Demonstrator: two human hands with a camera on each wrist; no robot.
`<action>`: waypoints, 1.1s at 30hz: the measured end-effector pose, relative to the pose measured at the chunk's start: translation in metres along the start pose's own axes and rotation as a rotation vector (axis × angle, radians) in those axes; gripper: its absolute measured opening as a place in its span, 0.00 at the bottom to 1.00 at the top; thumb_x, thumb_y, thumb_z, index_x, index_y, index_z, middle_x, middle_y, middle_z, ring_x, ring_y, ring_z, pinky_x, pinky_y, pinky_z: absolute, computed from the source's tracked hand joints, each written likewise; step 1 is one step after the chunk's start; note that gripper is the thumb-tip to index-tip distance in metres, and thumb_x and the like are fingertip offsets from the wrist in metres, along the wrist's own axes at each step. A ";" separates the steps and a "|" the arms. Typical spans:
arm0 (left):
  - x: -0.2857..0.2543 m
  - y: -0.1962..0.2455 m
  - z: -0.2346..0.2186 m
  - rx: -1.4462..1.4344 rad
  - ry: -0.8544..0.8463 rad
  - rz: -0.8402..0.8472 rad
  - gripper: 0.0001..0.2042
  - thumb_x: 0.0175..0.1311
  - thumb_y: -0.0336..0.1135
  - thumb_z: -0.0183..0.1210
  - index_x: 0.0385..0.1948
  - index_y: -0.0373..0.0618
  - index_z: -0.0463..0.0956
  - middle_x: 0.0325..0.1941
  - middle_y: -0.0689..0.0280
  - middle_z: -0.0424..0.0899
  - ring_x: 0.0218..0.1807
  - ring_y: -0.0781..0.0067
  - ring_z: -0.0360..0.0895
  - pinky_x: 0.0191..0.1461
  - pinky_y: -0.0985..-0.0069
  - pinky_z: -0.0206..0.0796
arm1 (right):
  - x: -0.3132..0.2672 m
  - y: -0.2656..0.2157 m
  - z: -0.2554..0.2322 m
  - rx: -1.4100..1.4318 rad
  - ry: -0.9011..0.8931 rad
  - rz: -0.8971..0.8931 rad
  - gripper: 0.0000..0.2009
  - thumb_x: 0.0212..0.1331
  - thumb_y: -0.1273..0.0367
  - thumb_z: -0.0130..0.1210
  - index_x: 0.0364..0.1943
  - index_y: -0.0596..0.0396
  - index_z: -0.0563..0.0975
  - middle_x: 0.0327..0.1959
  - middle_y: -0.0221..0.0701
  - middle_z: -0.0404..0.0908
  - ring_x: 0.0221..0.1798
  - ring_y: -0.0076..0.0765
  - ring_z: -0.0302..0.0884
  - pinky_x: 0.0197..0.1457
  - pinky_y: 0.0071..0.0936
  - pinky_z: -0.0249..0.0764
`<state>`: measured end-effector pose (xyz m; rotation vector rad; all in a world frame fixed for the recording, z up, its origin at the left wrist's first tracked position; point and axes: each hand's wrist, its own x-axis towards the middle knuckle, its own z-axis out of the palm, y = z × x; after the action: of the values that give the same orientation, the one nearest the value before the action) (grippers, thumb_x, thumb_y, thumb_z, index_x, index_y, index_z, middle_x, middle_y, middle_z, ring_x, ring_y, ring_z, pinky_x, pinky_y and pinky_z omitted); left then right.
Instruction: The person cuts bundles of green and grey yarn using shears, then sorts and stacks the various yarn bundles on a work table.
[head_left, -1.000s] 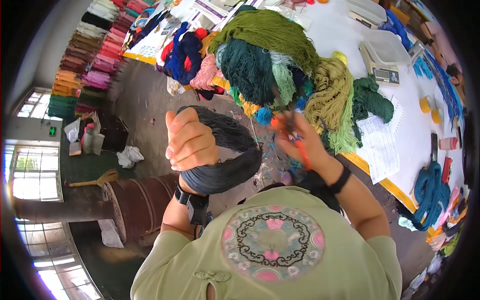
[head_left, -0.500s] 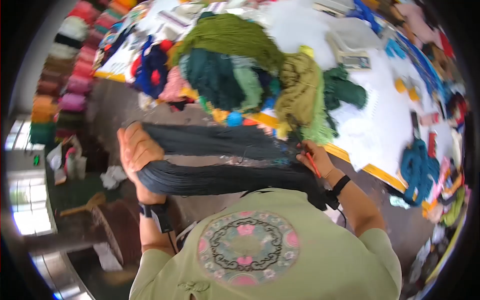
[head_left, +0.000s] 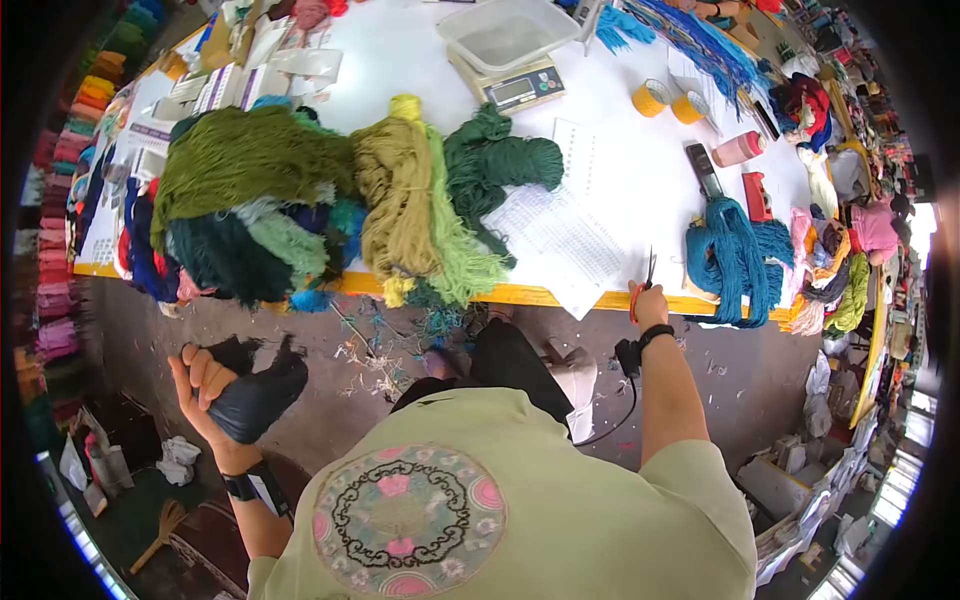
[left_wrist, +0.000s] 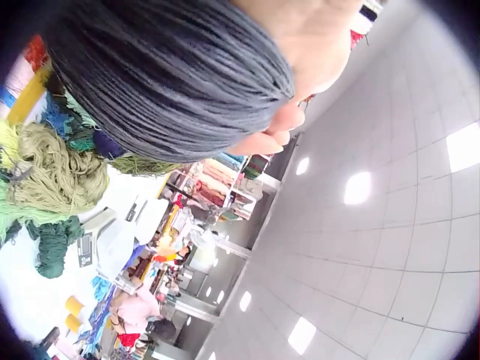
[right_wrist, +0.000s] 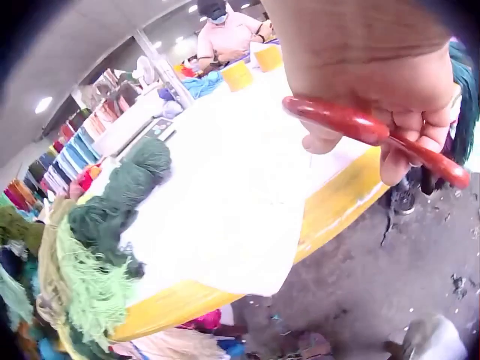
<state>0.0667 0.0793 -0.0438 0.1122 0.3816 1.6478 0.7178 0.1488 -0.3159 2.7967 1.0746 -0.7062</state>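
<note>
My left hand (head_left: 205,388) grips a dark charcoal skein of yarn (head_left: 262,402) off to the left, over the floor in front of the table. Loose ends stick up at the skein's far side. Close up in the left wrist view, its strands gather tightly where my fingers curl round them. Far to the right, my right hand (head_left: 650,306) holds a pair of scissors by red handles (right_wrist: 337,120), the dark blades (head_left: 652,266) pointing away over the table edge. Nearest to that hand lie a printed sheet (head_left: 565,240) and a teal skein (head_left: 735,262).
Skeins in olive (head_left: 255,160), tan (head_left: 395,200) and dark green (head_left: 510,160) lie along the white table's yellow edge (head_left: 500,293). Behind them stands a scale (head_left: 520,90) under a clear plastic tub (head_left: 510,35). Yarn scraps (head_left: 375,350) litter the floor. Another person (right_wrist: 229,37) sits across the table.
The skein, stretched between both hands half a second ago, now hangs from my left hand alone. My right hand has swung away to the right with the scissors, and the view has turned right.
</note>
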 end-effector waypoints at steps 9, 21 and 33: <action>0.036 -0.049 0.028 0.058 0.108 0.036 0.14 0.79 0.41 0.42 0.37 0.40 0.66 0.23 0.68 0.63 0.17 0.80 0.60 0.28 0.79 0.61 | 0.094 -0.026 -0.023 -0.164 0.048 0.008 0.33 0.53 0.54 0.65 0.59 0.55 0.65 0.57 0.50 0.73 0.59 0.62 0.74 0.59 0.48 0.73; 0.069 -0.156 0.047 0.378 0.229 -0.053 0.12 0.79 0.43 0.43 0.37 0.46 0.66 0.22 0.72 0.62 0.16 0.85 0.56 0.26 0.82 0.56 | 0.027 -0.171 0.015 -0.094 0.177 -0.606 0.30 0.47 0.51 0.69 0.52 0.50 0.72 0.49 0.33 0.77 0.49 0.47 0.79 0.55 0.50 0.65; 0.076 -0.174 0.035 0.336 0.255 -0.101 0.12 0.80 0.41 0.41 0.36 0.45 0.65 0.21 0.72 0.61 0.15 0.85 0.54 0.24 0.82 0.55 | 0.077 -0.061 -0.011 0.357 0.069 -0.208 0.30 0.48 0.57 0.69 0.52 0.58 0.70 0.46 0.47 0.83 0.50 0.55 0.81 0.53 0.44 0.76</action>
<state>0.2330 0.1721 -0.0766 0.1312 0.8452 1.4897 0.7329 0.2446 -0.3335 3.0495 1.3930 -0.9103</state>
